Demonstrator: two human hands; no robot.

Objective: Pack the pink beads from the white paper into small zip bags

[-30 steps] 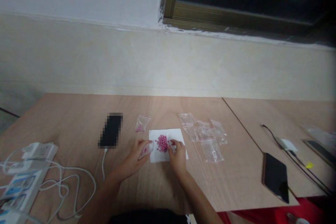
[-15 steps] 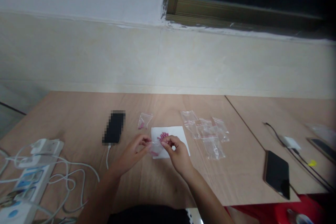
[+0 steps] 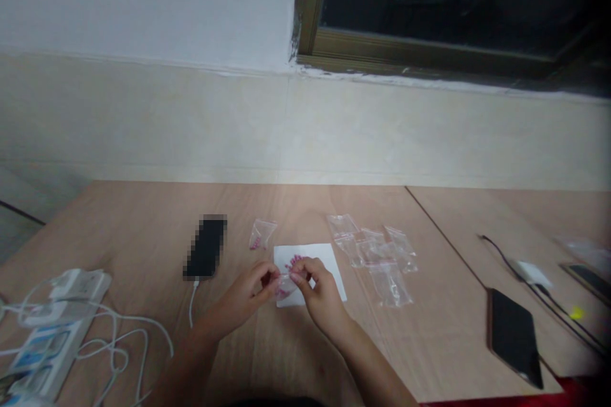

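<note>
Steadily, above the left edge of white paper (image 3: 333, 270), hold clear bag (image 3: 285, 291) level, pinching its top with left hand (image 3: 249, 290) and right hand (image 3: 321, 294).

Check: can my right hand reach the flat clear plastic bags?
Likely yes: nothing stands between your right hand and those bags, but it seems to pinch a clear plastic bag of pink beads.

Your wooden tabletop (image 3: 277, 356) bears a white paper sheet (image 3: 333, 270), with 1 zip-lock bag (image 3: 264, 231) of pink beads (image 3: 256, 243) beyond it. Clear zip-lock bags (image 3: 389, 283) and a smartphone (image 3: 515, 337) lie to your right, a power strip (image 3: 50, 343) left.
</note>
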